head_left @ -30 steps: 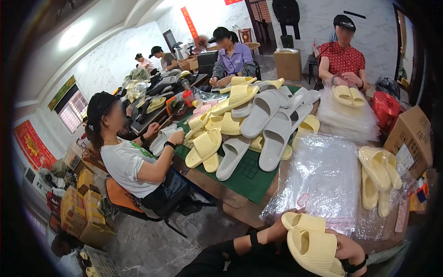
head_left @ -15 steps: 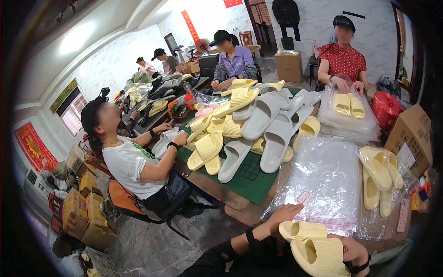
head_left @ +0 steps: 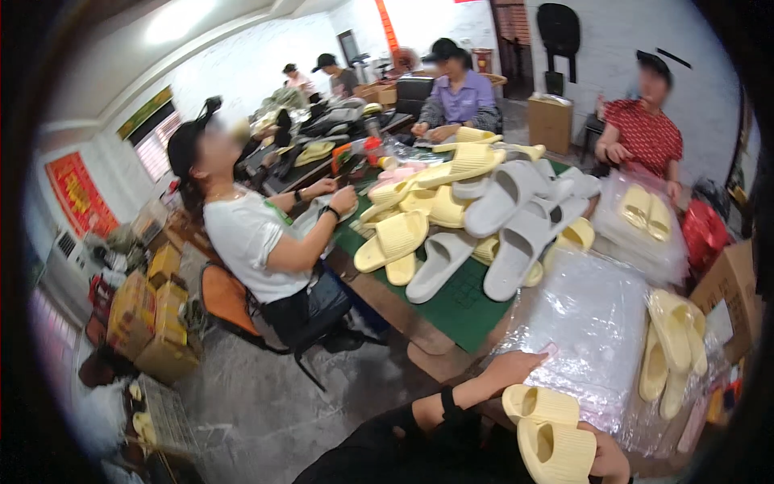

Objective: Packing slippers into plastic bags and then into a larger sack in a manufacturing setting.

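Note:
In my right hand (head_left: 610, 461) is a pair of yellow ribbed slippers (head_left: 556, 440), gripped at the lower right and held close to my body. My left hand (head_left: 512, 369) reaches over the near left part of a stack of clear plastic bags (head_left: 584, 323). At its fingertips is a small red-edged label (head_left: 550, 350), which looks pinched. Beyond the bags lies a heap of grey slippers (head_left: 516, 198) and yellow slippers (head_left: 393, 242) on a green mat (head_left: 463, 323). More yellow slippers (head_left: 673, 339) lie in clear plastic to the right of the bags.
Across the table a person in red (head_left: 645, 133) is beside bagged yellow slippers (head_left: 645, 211). On the left, a person in a white shirt (head_left: 250, 234) handles a grey slipper. A cardboard box (head_left: 730, 298) stands at the right; an orange chair (head_left: 230, 298) is left of the table.
The view has swung, shifting the scene rightward. The label has come from the bags to my left fingertips. The person in red has raised one hand off the bagged slippers.

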`<act>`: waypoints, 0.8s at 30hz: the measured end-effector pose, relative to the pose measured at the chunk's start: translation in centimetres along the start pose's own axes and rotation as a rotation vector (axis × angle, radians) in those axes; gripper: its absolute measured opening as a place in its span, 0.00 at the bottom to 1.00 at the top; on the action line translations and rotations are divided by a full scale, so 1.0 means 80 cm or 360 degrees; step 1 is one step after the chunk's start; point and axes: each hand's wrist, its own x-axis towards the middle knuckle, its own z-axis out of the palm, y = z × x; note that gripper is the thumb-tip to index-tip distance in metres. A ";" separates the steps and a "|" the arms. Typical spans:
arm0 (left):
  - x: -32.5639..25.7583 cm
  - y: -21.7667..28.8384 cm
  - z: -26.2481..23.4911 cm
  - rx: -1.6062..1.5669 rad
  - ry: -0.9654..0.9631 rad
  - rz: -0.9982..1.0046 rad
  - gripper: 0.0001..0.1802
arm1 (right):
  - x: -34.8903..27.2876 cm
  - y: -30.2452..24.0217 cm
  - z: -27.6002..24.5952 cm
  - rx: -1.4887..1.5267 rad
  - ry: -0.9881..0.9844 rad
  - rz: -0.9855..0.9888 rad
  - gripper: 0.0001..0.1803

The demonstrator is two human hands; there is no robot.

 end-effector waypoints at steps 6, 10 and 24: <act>0.005 0.013 -0.017 -0.0121 -0.0181 -0.0137 0.20 | -0.013 0.037 -0.016 -0.0068 0.0125 -0.0191 0.30; 0.002 0.003 -0.010 -0.0248 0.0176 0.0282 0.22 | -0.019 0.046 -0.024 -0.0060 0.0303 -0.0321 0.31; 0.003 0.086 0.027 0.0070 0.0035 0.0049 0.26 | 0.042 0.030 -0.008 -0.2094 0.1221 -0.0537 0.26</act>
